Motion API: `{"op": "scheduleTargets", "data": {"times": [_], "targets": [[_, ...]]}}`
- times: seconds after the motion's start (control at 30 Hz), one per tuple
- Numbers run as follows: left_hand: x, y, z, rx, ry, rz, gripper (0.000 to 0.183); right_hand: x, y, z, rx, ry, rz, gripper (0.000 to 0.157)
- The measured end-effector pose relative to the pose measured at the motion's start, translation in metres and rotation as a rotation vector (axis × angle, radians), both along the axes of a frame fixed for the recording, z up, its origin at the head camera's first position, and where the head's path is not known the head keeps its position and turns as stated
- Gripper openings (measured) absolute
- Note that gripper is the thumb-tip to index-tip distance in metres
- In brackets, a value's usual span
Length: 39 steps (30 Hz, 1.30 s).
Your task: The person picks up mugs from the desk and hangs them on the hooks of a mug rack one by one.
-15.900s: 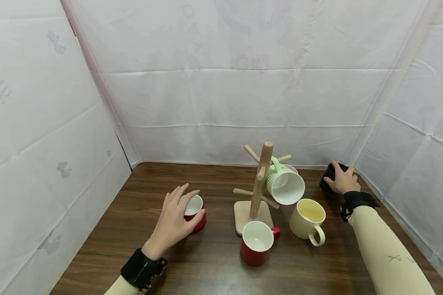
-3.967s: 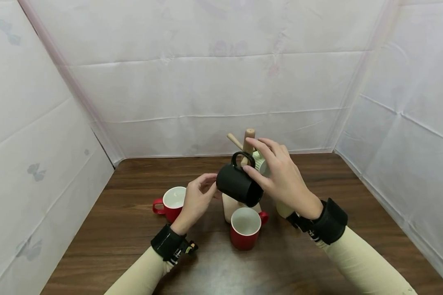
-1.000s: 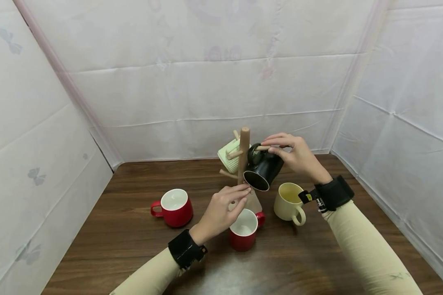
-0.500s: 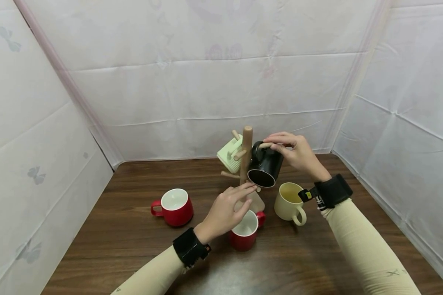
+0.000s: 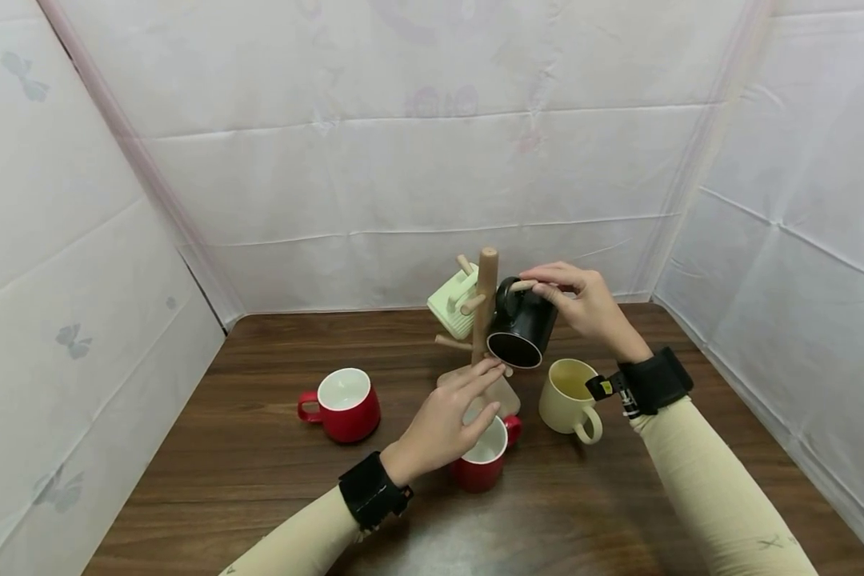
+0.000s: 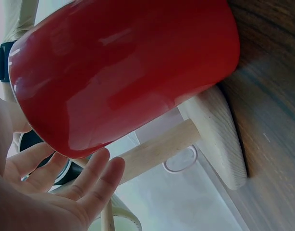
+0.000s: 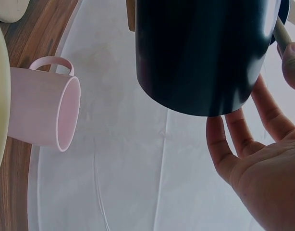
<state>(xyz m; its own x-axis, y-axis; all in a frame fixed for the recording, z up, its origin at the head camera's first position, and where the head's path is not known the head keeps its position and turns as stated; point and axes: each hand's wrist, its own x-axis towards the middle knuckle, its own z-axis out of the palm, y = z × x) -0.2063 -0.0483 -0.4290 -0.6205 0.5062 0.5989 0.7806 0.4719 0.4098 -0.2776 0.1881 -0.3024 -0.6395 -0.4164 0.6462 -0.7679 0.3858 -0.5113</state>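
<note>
A black mug hangs by its handle on an upper peg of the wooden mug tree, tilted with its mouth toward me. My right hand pinches that peg's tip between thumb and forefinger; in the right wrist view its other fingers lie against the mug's base. My left hand reaches over the front red mug, fingers mostly straight, fingertips near the black mug's rim and a lower peg. That red mug fills much of the left wrist view. A ribbed light green mug hangs on the tree's left.
Another red mug stands at left on the wooden table, handle leftward. A yellow mug stands below my right hand. Behind, a pink mug stands on the table, hidden in the head view. White sheeting encloses the table.
The black mug went from the back right corner, through both hands, onto the peg. The tree has turned, bringing the green mug from right to left. Within the last second the hands barely moved.
</note>
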Motion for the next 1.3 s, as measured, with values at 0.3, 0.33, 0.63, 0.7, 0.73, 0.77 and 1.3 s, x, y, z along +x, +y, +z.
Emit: {"op": "scheduleTargets", "data": {"times": [0.3,0.33,0.63,0.7,0.73,0.77,1.3], "targets": [[0.001,-0.002,0.0,-0.021,-0.023,-0.005,0.05,-0.01,0.004,-0.011,-0.006,-0.013,0.007,0.026],[0.001,-0.002,0.001,-0.022,-0.024,-0.006,0.05,-0.01,0.004,-0.01,-0.006,-0.011,0.008,0.026],[0.001,-0.001,0.002,-0.016,-0.011,-0.016,0.05,0.0,0.002,-0.002,0.006,-0.022,-0.016,0.026],[0.002,-0.001,0.002,-0.017,-0.015,-0.019,0.051,0.0,0.002,-0.002,0.005,-0.022,-0.015,0.026],[0.002,-0.001,0.002,-0.018,-0.019,-0.019,0.051,0.0,0.003,-0.003,0.005,-0.023,-0.014,0.026],[0.002,-0.001,0.002,-0.021,-0.023,-0.018,0.051,0.0,0.003,-0.003,0.006,-0.023,-0.013,0.026],[-0.001,-0.008,0.002,-0.033,0.005,-0.032,0.051,0.005,0.001,0.001,0.027,0.004,-0.012,0.027]]}}
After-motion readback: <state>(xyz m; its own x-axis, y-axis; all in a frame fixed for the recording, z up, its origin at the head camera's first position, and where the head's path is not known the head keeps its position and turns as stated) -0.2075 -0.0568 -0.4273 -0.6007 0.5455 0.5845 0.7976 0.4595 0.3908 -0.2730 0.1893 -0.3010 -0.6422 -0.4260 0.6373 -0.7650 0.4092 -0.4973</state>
